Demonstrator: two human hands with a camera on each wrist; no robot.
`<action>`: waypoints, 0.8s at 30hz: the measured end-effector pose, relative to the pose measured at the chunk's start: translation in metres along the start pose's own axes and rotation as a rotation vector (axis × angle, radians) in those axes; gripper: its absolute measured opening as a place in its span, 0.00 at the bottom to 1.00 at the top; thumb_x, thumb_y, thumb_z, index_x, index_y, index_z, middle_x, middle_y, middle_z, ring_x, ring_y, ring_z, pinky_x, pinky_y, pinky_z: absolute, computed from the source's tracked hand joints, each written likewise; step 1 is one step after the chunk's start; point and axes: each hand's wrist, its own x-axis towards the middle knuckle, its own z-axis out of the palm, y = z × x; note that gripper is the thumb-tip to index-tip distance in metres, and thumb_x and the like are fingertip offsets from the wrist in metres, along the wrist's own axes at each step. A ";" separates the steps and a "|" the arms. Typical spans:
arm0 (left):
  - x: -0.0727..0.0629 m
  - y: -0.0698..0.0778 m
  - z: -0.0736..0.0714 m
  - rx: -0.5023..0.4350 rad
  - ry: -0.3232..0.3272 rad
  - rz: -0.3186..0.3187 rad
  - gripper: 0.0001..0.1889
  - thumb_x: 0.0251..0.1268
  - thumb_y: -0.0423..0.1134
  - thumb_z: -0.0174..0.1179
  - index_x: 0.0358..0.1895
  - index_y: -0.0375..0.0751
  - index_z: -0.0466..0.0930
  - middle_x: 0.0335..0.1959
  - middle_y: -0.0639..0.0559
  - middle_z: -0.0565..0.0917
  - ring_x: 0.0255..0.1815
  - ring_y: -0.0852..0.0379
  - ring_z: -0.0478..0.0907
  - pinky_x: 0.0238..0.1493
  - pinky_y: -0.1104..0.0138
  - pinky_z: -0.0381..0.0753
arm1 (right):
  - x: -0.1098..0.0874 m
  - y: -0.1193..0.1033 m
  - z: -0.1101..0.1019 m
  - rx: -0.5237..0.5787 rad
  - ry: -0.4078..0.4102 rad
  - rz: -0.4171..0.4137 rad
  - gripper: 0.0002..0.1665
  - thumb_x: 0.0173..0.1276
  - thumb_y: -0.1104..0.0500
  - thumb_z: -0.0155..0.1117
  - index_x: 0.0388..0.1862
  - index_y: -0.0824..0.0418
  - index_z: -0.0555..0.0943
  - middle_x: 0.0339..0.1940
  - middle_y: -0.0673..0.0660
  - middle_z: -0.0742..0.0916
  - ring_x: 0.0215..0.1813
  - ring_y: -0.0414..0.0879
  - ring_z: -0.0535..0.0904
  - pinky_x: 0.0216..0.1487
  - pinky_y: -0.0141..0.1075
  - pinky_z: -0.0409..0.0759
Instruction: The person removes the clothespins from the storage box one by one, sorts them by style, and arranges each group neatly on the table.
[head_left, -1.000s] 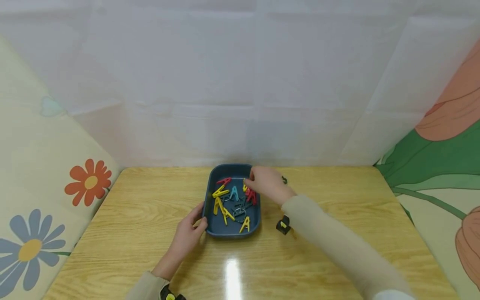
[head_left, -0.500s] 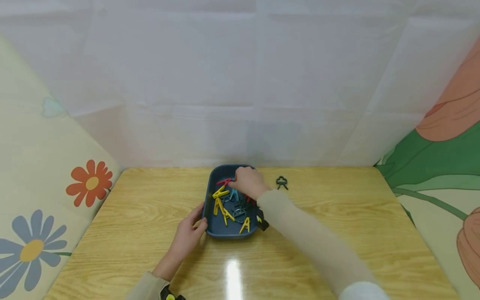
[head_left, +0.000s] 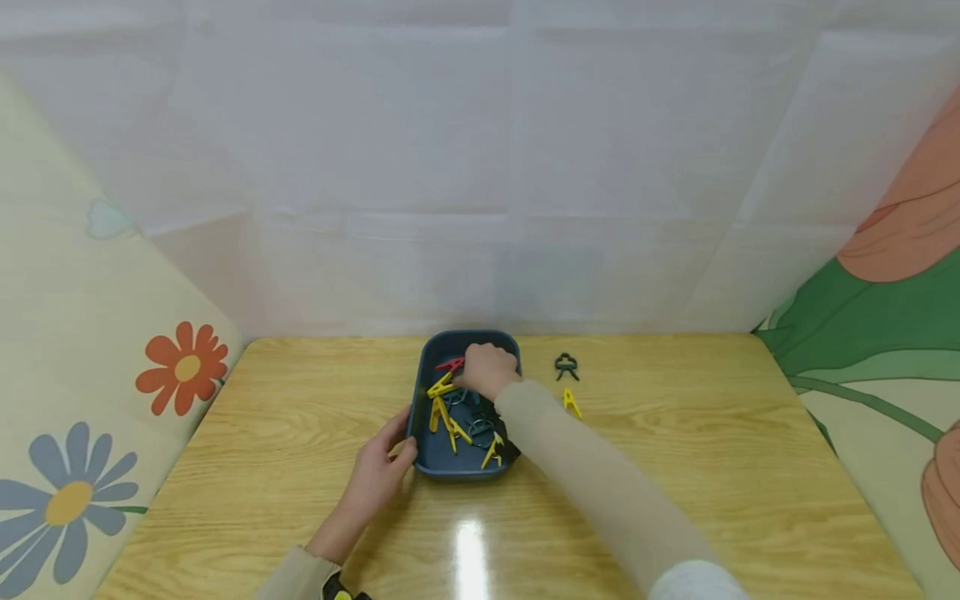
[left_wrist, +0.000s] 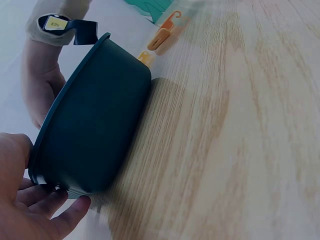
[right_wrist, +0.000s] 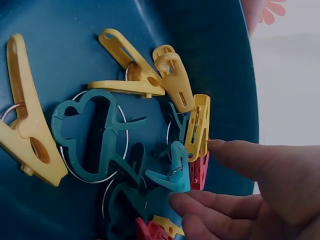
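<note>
A dark blue plastic bin (head_left: pixel 465 472) stands at the table's far side, with yellow clothespins (head_left: pixel 439 414), a red clothespin (head_left: pixel 451 364) and dark green clips (right_wrist: pixel 95 135) inside. My left hand (head_left: pixel 384 458) holds the bin's left wall near the front corner; its fingertips (left_wrist: pixel 75 212) lie against the outside. Inside the bin, my right hand (head_left: pixel 489 371) reaches down with thumb and fingers apart. Its thumb is right at a yellow clothespin (right_wrist: pixel 198 125), its fingers (right_wrist: pixel 187 202) beside a light blue clothespin (right_wrist: pixel 175 170). A red clothespin lies partly hidden between them.
Right of the bin, a dark green clip (head_left: pixel 566 367) and a yellow clothespin (head_left: pixel 572 403) lie on the wooden table (head_left: pixel 675 433). A white sheet (head_left: pixel 480 167) hangs behind the table's back edge. Flower-printed cloths (head_left: pixel 67 350) flank both sides.
My right hand has moved left and down into the bin from its right rim. The green clip and a yellow clothespin on the table have come into view from behind the sleeve. The left hand stays put.
</note>
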 end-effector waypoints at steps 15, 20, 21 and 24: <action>-0.001 0.003 0.000 0.002 -0.013 -0.028 0.29 0.79 0.30 0.52 0.79 0.32 0.62 0.73 0.33 0.73 0.71 0.37 0.74 0.66 0.41 0.77 | -0.003 0.003 0.005 -0.015 -0.065 -0.002 0.32 0.68 0.42 0.75 0.64 0.58 0.84 0.60 0.59 0.87 0.59 0.57 0.83 0.58 0.53 0.83; -0.001 0.003 0.000 0.007 -0.004 -0.021 0.29 0.79 0.30 0.52 0.79 0.31 0.62 0.72 0.33 0.74 0.70 0.37 0.75 0.65 0.41 0.77 | -0.003 0.002 0.006 0.000 -0.066 0.007 0.30 0.67 0.45 0.76 0.63 0.58 0.84 0.61 0.59 0.87 0.59 0.57 0.83 0.57 0.53 0.84; -0.001 0.003 0.000 0.007 -0.002 -0.016 0.29 0.79 0.30 0.53 0.79 0.30 0.63 0.72 0.32 0.74 0.70 0.36 0.75 0.65 0.41 0.77 | -0.002 0.002 0.006 0.002 -0.067 0.011 0.30 0.67 0.45 0.76 0.63 0.58 0.84 0.61 0.59 0.87 0.59 0.57 0.83 0.57 0.52 0.84; -0.002 0.002 0.000 0.005 0.005 0.000 0.28 0.78 0.29 0.53 0.78 0.29 0.63 0.71 0.31 0.75 0.69 0.36 0.76 0.64 0.41 0.78 | -0.001 0.001 0.008 0.005 -0.068 0.018 0.28 0.66 0.46 0.77 0.61 0.58 0.85 0.59 0.59 0.87 0.58 0.56 0.84 0.56 0.51 0.84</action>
